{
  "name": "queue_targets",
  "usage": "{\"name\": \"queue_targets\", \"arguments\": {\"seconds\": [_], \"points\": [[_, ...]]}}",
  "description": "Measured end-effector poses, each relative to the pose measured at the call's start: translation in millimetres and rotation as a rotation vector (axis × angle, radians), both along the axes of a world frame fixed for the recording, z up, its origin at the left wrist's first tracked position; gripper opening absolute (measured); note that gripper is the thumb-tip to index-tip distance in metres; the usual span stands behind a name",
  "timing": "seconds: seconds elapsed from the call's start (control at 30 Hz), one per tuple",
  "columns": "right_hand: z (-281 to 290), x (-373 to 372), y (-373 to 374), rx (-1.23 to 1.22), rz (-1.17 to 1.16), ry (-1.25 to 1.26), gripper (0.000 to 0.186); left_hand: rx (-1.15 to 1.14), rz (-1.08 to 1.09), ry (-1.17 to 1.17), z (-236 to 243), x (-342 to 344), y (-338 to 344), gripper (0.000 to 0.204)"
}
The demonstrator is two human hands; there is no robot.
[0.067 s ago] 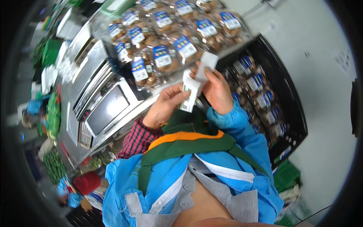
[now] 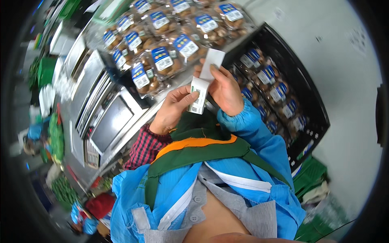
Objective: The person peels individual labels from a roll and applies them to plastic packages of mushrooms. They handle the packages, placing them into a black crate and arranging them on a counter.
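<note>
My left hand [image 2: 170, 111] pinches a printed white label strip [image 2: 196, 104] at its lower part, thumb over the print. Beside it, my right hand [image 2: 225, 91] grips the plain white upper part of the paper [image 2: 214, 57], thumb across it. Just above both hands, clear packs of brown mushrooms with blue-and-white labels [image 2: 162, 60] stand in rows on a steel surface. To the right, a black crate [image 2: 314, 103] holds more labeled mushroom packs [image 2: 278, 92].
A steel machine with a flat top [image 2: 109, 117] stands at the left, with crumpled clear plastic [image 2: 63, 97] behind it. Further left are a green crate [image 2: 46, 71] and piled greens [image 2: 63, 188]. Green crates [image 2: 310, 170] sit at the lower right beside a pale floor [image 2: 344, 73].
The view has shifted a little, so the packs appear further left. Both hands and the label paper sit slightly higher and further left, still held the same way.
</note>
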State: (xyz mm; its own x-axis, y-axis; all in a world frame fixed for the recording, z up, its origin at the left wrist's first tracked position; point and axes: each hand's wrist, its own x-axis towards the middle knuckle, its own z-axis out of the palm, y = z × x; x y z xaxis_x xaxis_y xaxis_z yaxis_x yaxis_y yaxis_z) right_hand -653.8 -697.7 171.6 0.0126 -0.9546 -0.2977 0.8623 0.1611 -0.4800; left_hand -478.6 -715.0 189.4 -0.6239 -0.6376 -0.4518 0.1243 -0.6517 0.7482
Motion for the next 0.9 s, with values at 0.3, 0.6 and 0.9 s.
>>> {"name": "queue_targets", "arguments": {"seconds": [0.3,0.6,0.9], "points": [[-17.0,31.8,93.3,-0.064,-0.495,-0.007,0.034,-0.173,-0.545,-0.119,10.1,-18.2,46.1,0.017],[-26.4,67.6,291.9,0.096,-1.047,-0.082,0.032,-0.008,-0.937,-0.011,-22.0,-12.0,131.4,0.023],[-0.8,19.6,412.4,0.084,-0.935,0.305,0.030,-0.224,-1.453,-0.103,-1.0,-95.7,271.6,0.018]]}}
